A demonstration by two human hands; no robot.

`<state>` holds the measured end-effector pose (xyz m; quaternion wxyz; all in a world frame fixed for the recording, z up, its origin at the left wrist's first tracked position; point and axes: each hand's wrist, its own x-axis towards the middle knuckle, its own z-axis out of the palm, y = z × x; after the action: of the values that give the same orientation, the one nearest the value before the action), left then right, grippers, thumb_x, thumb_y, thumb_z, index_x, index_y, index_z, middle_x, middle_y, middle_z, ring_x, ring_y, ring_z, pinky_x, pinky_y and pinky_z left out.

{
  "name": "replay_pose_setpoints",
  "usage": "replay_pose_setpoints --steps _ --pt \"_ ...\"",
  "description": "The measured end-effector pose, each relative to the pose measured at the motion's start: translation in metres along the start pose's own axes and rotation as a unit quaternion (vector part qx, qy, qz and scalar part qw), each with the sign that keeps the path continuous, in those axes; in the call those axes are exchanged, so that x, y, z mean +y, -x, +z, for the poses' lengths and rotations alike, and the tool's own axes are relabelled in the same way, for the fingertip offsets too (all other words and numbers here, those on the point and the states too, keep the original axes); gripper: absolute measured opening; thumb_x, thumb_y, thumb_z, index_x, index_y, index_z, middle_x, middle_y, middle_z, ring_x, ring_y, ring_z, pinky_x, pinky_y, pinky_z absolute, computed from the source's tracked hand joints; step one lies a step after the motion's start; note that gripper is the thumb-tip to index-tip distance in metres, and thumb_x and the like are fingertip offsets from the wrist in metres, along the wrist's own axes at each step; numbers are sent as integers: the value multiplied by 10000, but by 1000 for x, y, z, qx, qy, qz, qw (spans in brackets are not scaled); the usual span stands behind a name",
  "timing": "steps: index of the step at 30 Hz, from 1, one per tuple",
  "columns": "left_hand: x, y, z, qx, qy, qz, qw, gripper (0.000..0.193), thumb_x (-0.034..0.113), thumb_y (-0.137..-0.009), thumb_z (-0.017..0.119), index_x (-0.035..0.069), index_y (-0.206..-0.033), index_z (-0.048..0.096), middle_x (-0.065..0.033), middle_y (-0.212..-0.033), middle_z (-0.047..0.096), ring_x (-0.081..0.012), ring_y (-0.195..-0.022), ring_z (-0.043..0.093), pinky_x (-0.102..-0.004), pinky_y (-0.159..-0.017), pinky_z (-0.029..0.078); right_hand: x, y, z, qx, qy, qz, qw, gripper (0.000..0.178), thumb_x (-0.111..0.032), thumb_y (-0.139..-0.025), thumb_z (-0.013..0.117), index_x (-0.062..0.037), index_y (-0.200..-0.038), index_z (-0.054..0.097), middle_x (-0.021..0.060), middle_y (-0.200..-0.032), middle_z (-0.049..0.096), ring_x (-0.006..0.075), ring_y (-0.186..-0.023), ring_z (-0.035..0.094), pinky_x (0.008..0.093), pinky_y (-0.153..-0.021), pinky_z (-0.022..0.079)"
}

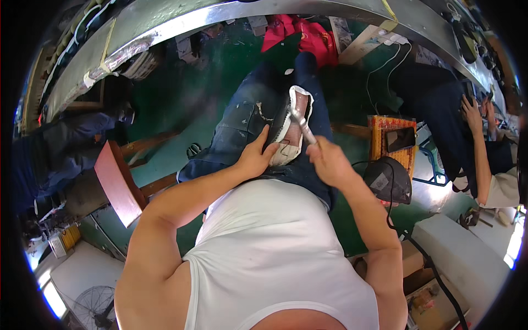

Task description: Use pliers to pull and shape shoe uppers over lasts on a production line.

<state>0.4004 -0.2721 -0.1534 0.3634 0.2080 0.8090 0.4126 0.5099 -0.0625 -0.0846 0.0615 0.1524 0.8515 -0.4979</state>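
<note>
On my lap a shoe upper (pixel 290 142) lies with its underside up, a pinkish-brown sole face framed by a white folded edge and dark sides. My left hand (pixel 256 158) holds its near left side, the thumb pressed near the whitish end and the fingers along the dark side. In my right hand (pixel 332 161) is a silver metal hammer (pixel 305 130), gripped by its handle. The hammer's head is over the middle of the underside; I cannot tell whether it touches. The right hand is slightly blurred.
A long metal-edged bench (pixel 181 23) curves across the far side. Red cloth (pixel 308 39) lies beneath it. At right are a beaded seat mat (pixel 379 144) with a phone (pixel 401 139), a dark bag (pixel 388 180) and a co-worker's arm (pixel 482 159). A wooden stool (pixel 117 181) stands left.
</note>
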Motion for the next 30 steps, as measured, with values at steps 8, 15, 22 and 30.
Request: replay_pose_setpoints --steps 8,15,22,30 --pt "-6 2 -3 -35 14 30 999 758 263 -960 599 -20 -1523 177 -283 -1406 471 -296 -1310 481 -320 -1078 361 -8 9 19 -57 166 -17 984 389 -345 -995 480 33 -956 566 250 -892 662 444 -845 639 514 -746 503" --pt "-5 -1 -9 -71 32 62 995 929 245 -871 704 -31 -1527 108 -316 -1394 464 -353 -1291 498 -334 -1075 371 -10 9 19 -90 213 3 973 387 -360 -980 509 18 -1000 588 235 -864 670 392 -828 667 489 -718 520" --pt "52 -1 -50 -74 -142 53 986 920 203 -781 750 24 -1504 211 -288 -1326 520 -390 -1204 551 -375 -1025 433 21 32 7 -9 -40 72 997 338 -308 -1006 472 3 -986 604 182 -804 669 300 -730 678 391 -679 522" --pt "137 -23 -101 43 84 235 967 718 69 -662 870 29 -1243 451 -161 -1081 646 -179 -987 636 -326 -854 521 39 58 -3 93 -165 156 969 261 -237 -972 556 15 -1033 584 74 -798 647 131 -703 613 300 -636 489"
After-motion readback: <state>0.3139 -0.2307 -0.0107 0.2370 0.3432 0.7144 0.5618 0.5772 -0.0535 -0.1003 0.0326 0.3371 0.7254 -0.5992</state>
